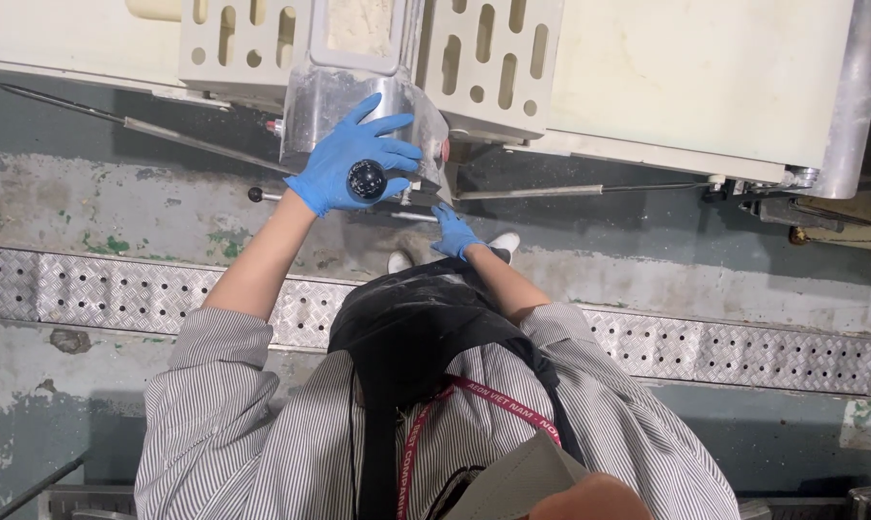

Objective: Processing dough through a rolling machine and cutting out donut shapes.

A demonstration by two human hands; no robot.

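Note:
My left hand (344, 159), in a blue glove, holds a black round knob (366, 179) on a lever in front of a metal housing (325, 106) of a cream-coloured machine. My right hand (453, 234), also in a blue glove, rests lower down against the underside of that housing, near a thin metal rod (570, 191). Whether it grips anything is hidden. I wear a striped grey shirt and a black apron, with a red lanyard at my chest.
The machine has cream conveyor belts (686, 67) left and right and slotted guard panels (488, 58). A second black-tipped lever (255, 195) sticks out at left. Below runs a worn grey floor with a checker-plate metal strip (89, 289).

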